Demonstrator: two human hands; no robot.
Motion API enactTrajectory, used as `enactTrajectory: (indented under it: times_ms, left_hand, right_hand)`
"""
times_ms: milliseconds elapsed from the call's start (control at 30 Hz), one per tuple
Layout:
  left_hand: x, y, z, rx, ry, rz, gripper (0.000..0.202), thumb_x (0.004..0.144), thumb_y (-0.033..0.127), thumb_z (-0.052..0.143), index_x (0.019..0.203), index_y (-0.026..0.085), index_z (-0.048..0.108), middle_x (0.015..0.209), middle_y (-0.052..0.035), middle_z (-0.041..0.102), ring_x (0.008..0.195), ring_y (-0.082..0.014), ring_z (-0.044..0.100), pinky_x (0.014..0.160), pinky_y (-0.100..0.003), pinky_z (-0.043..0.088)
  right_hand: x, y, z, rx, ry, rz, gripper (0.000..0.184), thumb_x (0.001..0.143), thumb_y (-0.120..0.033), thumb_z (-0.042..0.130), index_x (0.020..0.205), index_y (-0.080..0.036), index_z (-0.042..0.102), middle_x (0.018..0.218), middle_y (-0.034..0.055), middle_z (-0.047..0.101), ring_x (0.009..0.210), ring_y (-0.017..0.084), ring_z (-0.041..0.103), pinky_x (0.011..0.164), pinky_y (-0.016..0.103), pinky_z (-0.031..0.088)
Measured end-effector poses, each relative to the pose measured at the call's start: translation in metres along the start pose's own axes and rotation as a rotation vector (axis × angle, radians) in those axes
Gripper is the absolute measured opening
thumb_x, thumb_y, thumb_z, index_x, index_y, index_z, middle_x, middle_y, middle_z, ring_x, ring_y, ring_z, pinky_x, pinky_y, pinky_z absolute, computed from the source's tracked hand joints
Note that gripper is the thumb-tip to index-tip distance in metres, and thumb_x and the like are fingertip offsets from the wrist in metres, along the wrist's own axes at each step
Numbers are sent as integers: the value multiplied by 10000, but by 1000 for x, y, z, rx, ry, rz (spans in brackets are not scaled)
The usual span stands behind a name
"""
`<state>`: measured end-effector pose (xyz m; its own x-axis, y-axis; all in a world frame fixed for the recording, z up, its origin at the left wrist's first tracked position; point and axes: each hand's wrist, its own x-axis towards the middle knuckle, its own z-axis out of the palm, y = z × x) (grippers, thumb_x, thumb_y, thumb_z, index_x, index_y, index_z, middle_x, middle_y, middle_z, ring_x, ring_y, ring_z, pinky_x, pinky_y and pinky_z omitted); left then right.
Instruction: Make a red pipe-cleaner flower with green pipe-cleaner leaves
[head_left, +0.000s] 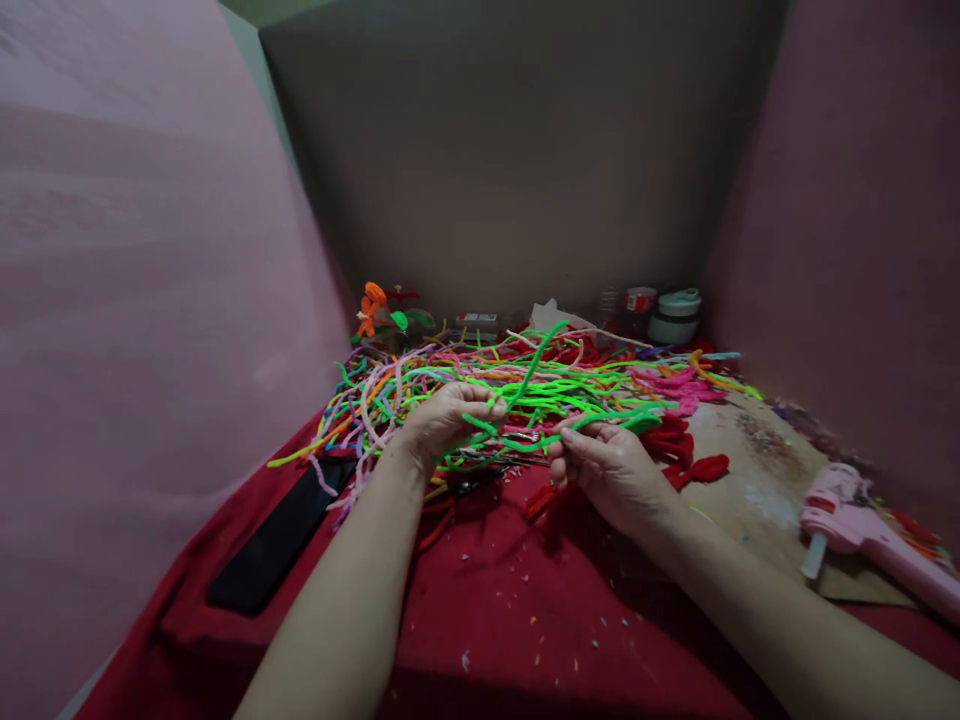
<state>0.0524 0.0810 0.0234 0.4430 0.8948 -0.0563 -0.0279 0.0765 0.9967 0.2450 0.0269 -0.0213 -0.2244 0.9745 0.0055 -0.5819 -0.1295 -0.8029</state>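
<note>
Between my hands is a green pipe cleaner, bent, with one end rising up from the fingers on the left. My left hand pinches it near a bend, thumb and fingers closed. On the right, my right hand grips a green piece with thumb and forefinger, and a looped green end sticks out beyond the knuckles. Whether both hands hold one single pipe cleaner is hard to tell. Right behind them lies a heap of pipe cleaners in many colours.
A black phone lies left on the red cloth. To the right, a pink glue gun rests on a cardboard sheet. Red pipe-cleaner shapes lie beside my right hand. At the back stand an orange flower and a lidded cup.
</note>
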Motion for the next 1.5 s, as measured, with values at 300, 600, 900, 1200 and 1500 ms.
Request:
enactTrajectory:
  times_ms: [300, 600, 900, 1200, 1500]
  left_hand:
    - [15, -2, -13, -385, 445, 105, 85, 750, 90, 513, 689, 103, 571, 583, -13, 587, 456, -50, 525, 508, -178, 479]
    - [14, -14, 14, -132, 118, 139, 159, 681, 220, 645, 745, 131, 530, 677, -42, 629, 508, -120, 575, 478, -227, 443]
    - [5, -10, 42, 326, -80, 58, 176, 683, 310, 587, 705, 141, 541, 617, -23, 588, 516, -113, 538, 497, -227, 399]
    - [-8, 18, -59, 891, 628, 180, 138, 656, 237, 521, 700, 184, 640, 708, -11, 628, 745, -166, 541, 690, -262, 380]
    - [-17, 23, -142, 1088, 625, -29, 259, 383, 5, 513, 430, 225, 639, 483, 16, 584, 610, -167, 529, 611, -244, 364]
  right_hand:
    - [0, 5, -2, -83, -10, -7, 217, 655, -299, 715, 725, -138, 589, 624, 37, 661, 467, 115, 582, 449, 224, 440]
    - [3, 4, -6, -78, 22, -10, 202, 670, -269, 707, 741, -133, 577, 609, 29, 646, 466, 110, 571, 441, 215, 437]
    - [2, 1, -3, -86, 77, -42, 174, 658, -223, 693, 752, -136, 575, 579, 7, 633, 439, 109, 566, 418, 207, 441]
    - [1, 3, -2, -147, 140, 22, 253, 649, -309, 705, 713, -145, 523, 559, 19, 632, 403, 108, 544, 382, 214, 417]
    - [0, 7, -3, -161, 142, 58, 277, 652, -333, 704, 737, -162, 503, 547, 9, 624, 395, 109, 532, 376, 220, 410]
